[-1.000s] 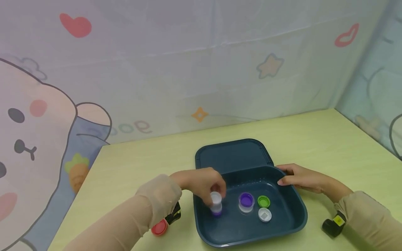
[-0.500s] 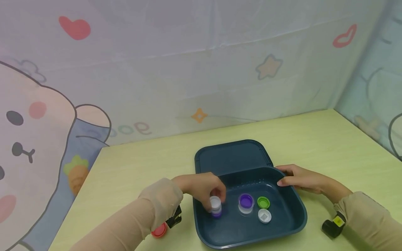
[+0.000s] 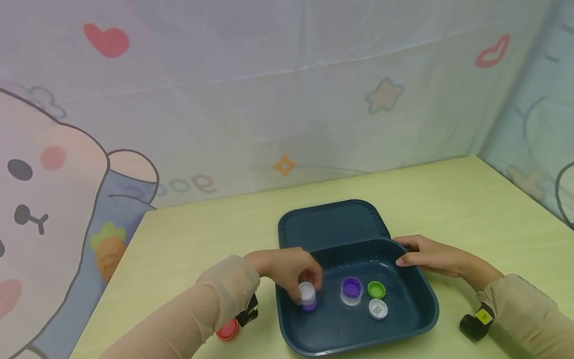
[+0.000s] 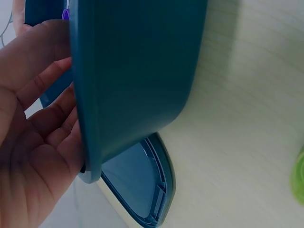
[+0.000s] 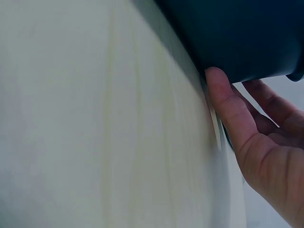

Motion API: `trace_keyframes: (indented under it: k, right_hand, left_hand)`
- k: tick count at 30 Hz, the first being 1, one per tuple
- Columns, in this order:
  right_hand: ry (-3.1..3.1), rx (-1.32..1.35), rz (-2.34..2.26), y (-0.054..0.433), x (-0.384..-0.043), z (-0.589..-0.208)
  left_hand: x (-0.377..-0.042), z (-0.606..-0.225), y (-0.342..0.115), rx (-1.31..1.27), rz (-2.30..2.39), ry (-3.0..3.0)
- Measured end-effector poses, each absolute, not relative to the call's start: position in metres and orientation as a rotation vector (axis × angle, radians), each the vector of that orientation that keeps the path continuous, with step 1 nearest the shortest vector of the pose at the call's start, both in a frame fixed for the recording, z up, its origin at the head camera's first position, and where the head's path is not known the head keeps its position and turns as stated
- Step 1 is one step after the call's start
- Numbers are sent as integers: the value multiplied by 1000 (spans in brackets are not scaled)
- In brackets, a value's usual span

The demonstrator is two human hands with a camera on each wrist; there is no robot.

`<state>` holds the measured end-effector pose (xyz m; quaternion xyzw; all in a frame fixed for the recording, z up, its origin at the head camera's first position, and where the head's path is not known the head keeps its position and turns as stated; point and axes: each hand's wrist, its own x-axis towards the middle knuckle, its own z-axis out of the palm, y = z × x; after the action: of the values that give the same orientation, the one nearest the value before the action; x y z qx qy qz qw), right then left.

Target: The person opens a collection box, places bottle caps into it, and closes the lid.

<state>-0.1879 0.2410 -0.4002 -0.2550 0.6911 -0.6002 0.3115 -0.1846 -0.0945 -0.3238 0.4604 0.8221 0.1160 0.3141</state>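
Observation:
In the head view my left hand [image 3: 289, 269] reaches over the left wall of a dark blue plastic box [image 3: 345, 344]. Thumb and fingers pinch a small round white-topped tub [image 3: 307, 288], with a purple part [image 3: 309, 306] directly beneath it inside the box. In the left wrist view the box wall hides this tub. At the box's far right corner, my right hand [image 3: 435, 255] grips the rim, its thumb over the edge. To the right of the pinched tub stands a clear tub with a purple top [image 3: 352, 289]. Beside that lie a green lid [image 3: 376, 289] and a white lid [image 3: 378, 309].
The box's flat dark blue lid [image 3: 334, 224] lies behind it on the pale yellow table [image 3: 448, 199]. A round red lid [image 3: 227, 329] is on the table left of the box. A green round object [image 4: 298, 178] shows at the left wrist view's edge. A printed cloth hangs behind.
My left hand has lowered slightly, bringing the white-topped tub down closer over the purple part. The right hand keeps its place on the box corner.

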Motion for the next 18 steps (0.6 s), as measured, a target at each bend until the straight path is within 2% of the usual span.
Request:
trace_keyframes:
  k: [18]
  right_hand:
    - [1811,-670,-1592,241,-188,-399]
  left_hand:
    - [-184,-312,-109,1252,388,2193]
